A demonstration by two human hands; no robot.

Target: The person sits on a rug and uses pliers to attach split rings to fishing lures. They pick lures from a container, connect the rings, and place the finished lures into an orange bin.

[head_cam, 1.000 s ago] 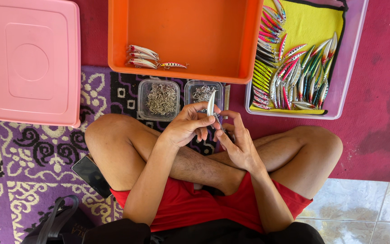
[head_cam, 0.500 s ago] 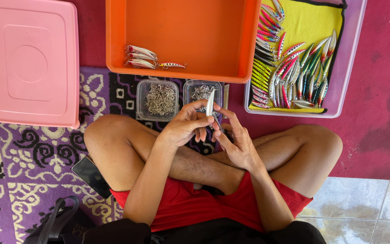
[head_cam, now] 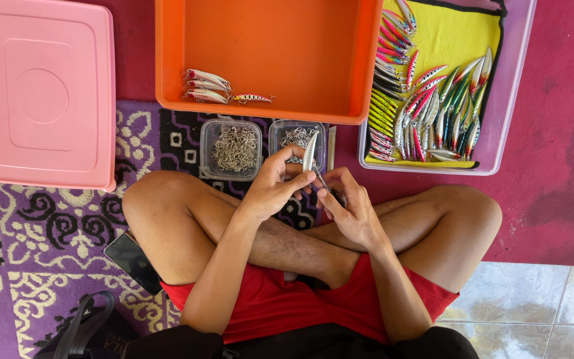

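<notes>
Little has changed over the last second, so the work reads as mid-step rather than finished. On the far left lies a pink lid (head_cam: pixel 40 93), flat on the patterned purple rug (head_cam: pixel 14 233); near the left knee a dark phone (head_cam: pixel 133 260) rests on that rug, with a black bag strap (head_cam: pixel 81 326) nearer still. Further right, the orange tray (head_cam: pixel 270 60) holds a small cluster of finished lures (head_cam: pixel 208 86) at its near left corner, the same few as a second ago, none added. Just near the tray sit two clear tubs of hooks: the left tub (head_cam: pixel 232 149) in plain view, the right tub (head_cam: pixel 297 136) partly behind the hands.

Over the crossed legs, the left hand (head_cam: pixel 275 187) stays curled, thumb and fingertips pinched on a silvery lure (head_cam: pixel 310 151) held upright, its tip pointing away from the body. The right hand (head_cam: pixel 352 214) is closed around a slim tool whose point meets the lure's near end; what kind of tool it is cannot be told. Both hands have kept their place and grip, which suggests fine fitting work at the lure's end is ongoing.

Far right, a clear tray with yellow lining (head_cam: pixel 509 86) holds rows of coloured lures (head_cam: pixel 433 106), apparently undisturbed.
</notes>
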